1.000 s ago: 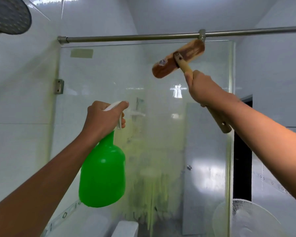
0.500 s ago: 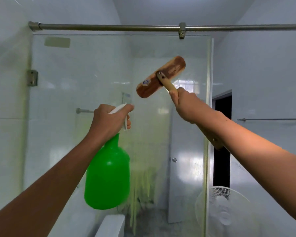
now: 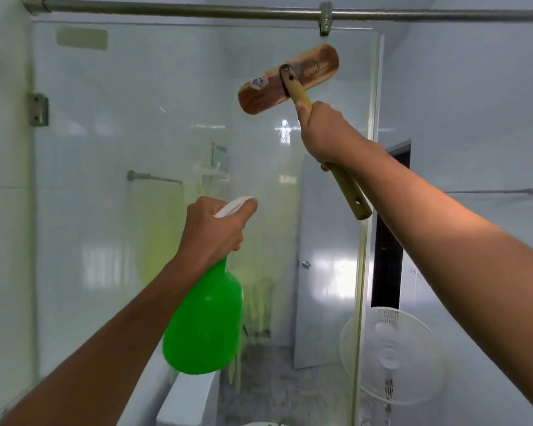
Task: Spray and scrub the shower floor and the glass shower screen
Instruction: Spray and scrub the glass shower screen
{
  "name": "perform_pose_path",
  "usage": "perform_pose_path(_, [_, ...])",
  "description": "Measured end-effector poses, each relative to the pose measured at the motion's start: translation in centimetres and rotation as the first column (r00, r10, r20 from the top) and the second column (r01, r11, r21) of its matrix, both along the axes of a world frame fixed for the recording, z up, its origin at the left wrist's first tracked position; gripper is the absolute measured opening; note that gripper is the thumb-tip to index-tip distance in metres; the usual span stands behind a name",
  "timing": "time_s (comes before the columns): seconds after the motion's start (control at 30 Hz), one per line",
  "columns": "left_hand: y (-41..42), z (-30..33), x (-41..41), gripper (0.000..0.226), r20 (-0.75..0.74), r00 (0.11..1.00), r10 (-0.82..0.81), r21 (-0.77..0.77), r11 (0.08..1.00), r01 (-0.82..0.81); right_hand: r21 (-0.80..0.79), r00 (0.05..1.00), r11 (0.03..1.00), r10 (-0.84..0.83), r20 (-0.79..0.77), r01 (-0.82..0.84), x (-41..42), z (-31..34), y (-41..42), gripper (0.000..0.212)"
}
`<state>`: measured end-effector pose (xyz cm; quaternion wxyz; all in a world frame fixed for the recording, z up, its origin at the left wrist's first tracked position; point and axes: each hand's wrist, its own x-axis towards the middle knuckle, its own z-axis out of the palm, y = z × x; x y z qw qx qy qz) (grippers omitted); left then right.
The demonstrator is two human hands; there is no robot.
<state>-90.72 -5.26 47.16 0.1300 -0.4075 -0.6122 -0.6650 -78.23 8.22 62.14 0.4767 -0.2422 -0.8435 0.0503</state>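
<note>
At glass screen (image 3: 166, 118) | L grip (image 3: 211, 230) clenches spray bottle (image 3: 205, 324) | R grip (image 3: 326, 133) clenches brush (image 3: 290, 79) handle

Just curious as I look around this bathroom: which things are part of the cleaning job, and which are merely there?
In use: green spray bottle, wooden scrub brush, glass shower screen.
Just there: white fan, door, towel rail.

Beyond my reach: white pedestal fan (image 3: 393, 355) lower right, closed door (image 3: 323, 259), metal rail (image 3: 197, 10) overhead.
</note>
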Motion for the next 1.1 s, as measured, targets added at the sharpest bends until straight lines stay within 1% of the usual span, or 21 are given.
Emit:
perform_pose_path(0.07, [-0.1, -0.5, -0.1, 0.052, 0.004, 0.999, 0.041, 0.025, 0.999, -0.041, -0.052, 1.0, 0.998, 0.02, -0.017, -0.02, 0.0, -1.3, -0.3, 0.045])
perform_pose_path(0.13, [-0.6, -1.2, -0.7, 0.049, 0.021, 0.997, 0.075, 0.071, 0.994, -0.077, -0.1, 0.998, 0.994, 0.046, -0.038, -0.049, -0.2, -4.7, -0.3, 0.047])
perform_pose_path(0.23, [-1.1, -2.6, -1.1, 0.048, 0.0, 0.995, 0.097, 0.075, 0.992, -0.096, -0.12, 0.997, 0.99, 0.074, -0.021, -0.076, -0.9, -14.8, -0.3, 0.041])
perform_pose_path(0.33, [-1.4, -3.9, -1.1, 0.051, -0.05, 0.993, 0.105, 0.048, 0.994, -0.102, -0.224, 0.996, 0.973, 0.073, 0.045, -0.061, -0.6, -25.8, -1.8, 0.036])
perform_pose_path(0.4, [-1.9, -4.2, -1.5, 0.05, -0.041, 0.996, 0.084, 0.04, 0.996, -0.082, -0.266, 0.995, 0.961, 0.092, 0.043, -0.077, -0.2, -29.1, -2.4, 0.03])
perform_pose_path(0.43, [-2.1, -4.3, -1.7, 0.049, -0.02, 0.997, 0.074, 0.041, 0.997, -0.073, -0.267, 0.994, 0.96, 0.096, 0.045, -0.081, -0.1, -28.9, -2.5, 0.028])
perform_pose_path(0.5, [-2.3, -4.2, -2.1, 0.047, 0.012, 0.998, 0.066, 0.044, 0.997, -0.067, -0.229, 0.995, 0.969, 0.099, 0.032, -0.089, -0.3, -25.8, -2.5, 0.03])
perform_pose_path(0.6, [-2.2, -3.9, -2.2, 0.047, -0.014, 0.998, 0.061, 0.036, 0.998, -0.06, -0.15, 0.995, 0.985, 0.077, -0.063, -0.086, -1.1, -17.2, -1.8, 0.035])
perform_pose_path(0.7, [-1.9, -3.6, -2.0, 0.047, -0.016, 0.997, 0.076, 0.029, 0.997, -0.075, -0.189, 0.988, 0.977, 0.074, -0.133, -0.099, -1.7, -9.3, -1.3, 0.039])
perform_pose_path(0.77, [-1.8, -3.4, -1.9, 0.048, -0.009, 0.996, 0.083, 0.024, 0.996, -0.083, -0.215, 0.987, 0.97, 0.084, -0.139, -0.113, -2.0, -7.6, -1.4, 0.041])
perform_pose_path(0.8, [-1.8, -3.2, -1.9, 0.048, -0.007, 0.997, 0.082, 0.023, 0.996, -0.082, -0.211, 0.987, 0.97, 0.089, -0.136, -0.117, -2.2, -8.1, -1.6, 0.041])
perform_pose_path(0.87, [-2.1, -3.0, -1.9, 0.048, 0.005, 0.997, 0.076, 0.025, 0.997, -0.077, -0.193, 0.988, 0.974, 0.099, -0.115, -0.12, -2.5, -11.9, -1.8, 0.039])
perform_pose_path(0.93, [-2.5, -3.0, -2.1, 0.049, 0.006, 0.996, 0.086, 0.025, 0.996, -0.087, -0.206, 0.995, 0.973, 0.101, -0.02, -0.103, -2.3, -18.0, -2.0, 0.034])
perform_pose_path(1.0, [-3.2, -3.0, -2.3, 0.05, 0.003, 0.994, 0.107, 0.006, 0.994, -0.107, -0.216, 0.991, 0.973, 0.104, 0.088, -0.082, -1.5, -23.3, -3.1, 0.035])
perform_pose_path(1.03, [-3.6, -2.9, -2.5, 0.049, 0.018, 0.994, 0.11, -0.002, 0.994, -0.11, -0.221, 0.989, 0.973, 0.098, 0.107, -0.072, -1.3, -24.7, -3.4, 0.036])
perform_pose_path(1.1, [-4.3, -2.6, -2.9, 0.046, 0.063, 0.993, 0.099, -0.005, 0.995, -0.099, -0.21, 0.989, 0.976, 0.083, 0.12, -0.057, -1.3, -24.0, -3.3, 0.038])
